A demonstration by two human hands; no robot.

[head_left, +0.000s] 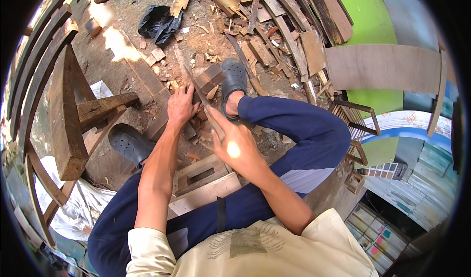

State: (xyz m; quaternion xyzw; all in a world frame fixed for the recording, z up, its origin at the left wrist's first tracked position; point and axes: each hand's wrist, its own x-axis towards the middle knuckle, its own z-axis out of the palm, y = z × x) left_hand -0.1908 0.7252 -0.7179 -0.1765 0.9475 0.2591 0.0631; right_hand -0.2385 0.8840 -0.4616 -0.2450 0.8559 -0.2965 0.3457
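My right hand (236, 147) is closed around the brown handle of a long, narrow tool (190, 76). The tool slants up and to the left, past my left hand; its exact kind is hard to make out. My left hand (181, 105) has its fingers bent over the near end of a short brown wooden block (210, 79), just left of the tool. The tool crosses the block, whose far end sticks out to the right beside my shoe. Part of the block is hidden under my fingers.
Wood scraps and chips litter the dirt floor. A plank (142, 73) and a black plastic bag (160, 24) lie ahead. Timber trestle pieces (68, 115) stand left, boards (289, 26) pile up right. A wooden frame (198, 175) lies between my legs, near dark clogs (233, 78).
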